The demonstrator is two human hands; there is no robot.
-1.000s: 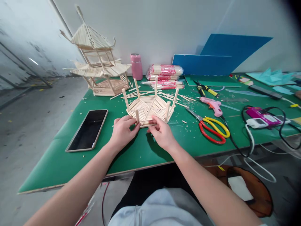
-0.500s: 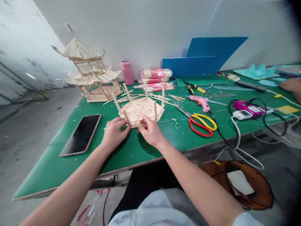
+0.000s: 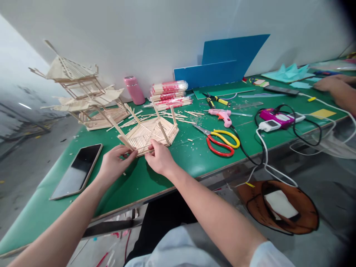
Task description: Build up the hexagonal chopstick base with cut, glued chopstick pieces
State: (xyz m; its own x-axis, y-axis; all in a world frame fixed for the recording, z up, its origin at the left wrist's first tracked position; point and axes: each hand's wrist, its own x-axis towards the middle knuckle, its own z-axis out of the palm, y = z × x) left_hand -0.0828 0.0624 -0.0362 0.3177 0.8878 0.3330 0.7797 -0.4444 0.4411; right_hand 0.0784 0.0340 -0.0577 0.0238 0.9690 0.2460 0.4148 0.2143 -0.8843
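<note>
A six-sided wooden stick base (image 3: 146, 129) with several upright posts lies on the green table in front of me. My left hand (image 3: 118, 161) pinches its near left edge beside a post, thumb and fingers closed. At the near edge, a little to the right, my right hand (image 3: 160, 157) is closed with thumb and fingertips on the same base. What lies under the fingertips is partly hidden. Behind it loose wooden sticks (image 3: 144, 115) are scattered. A tiered stick pavilion (image 3: 89, 98) stands at the back left.
Left lies a phone (image 3: 79, 170). To the right are scissors (image 3: 222, 141), a pink glue gun (image 3: 221, 115), pliers (image 3: 215, 100) and a purple power strip (image 3: 278, 118) with cables. Bundled sticks (image 3: 169, 91) and a pink bottle (image 3: 134, 90) stand behind. Another person's hand (image 3: 330, 83) is far right.
My view has swung to the right, so the table's things sit further left in it. Both hands stay on the stick base. More of the other person's hand shows.
</note>
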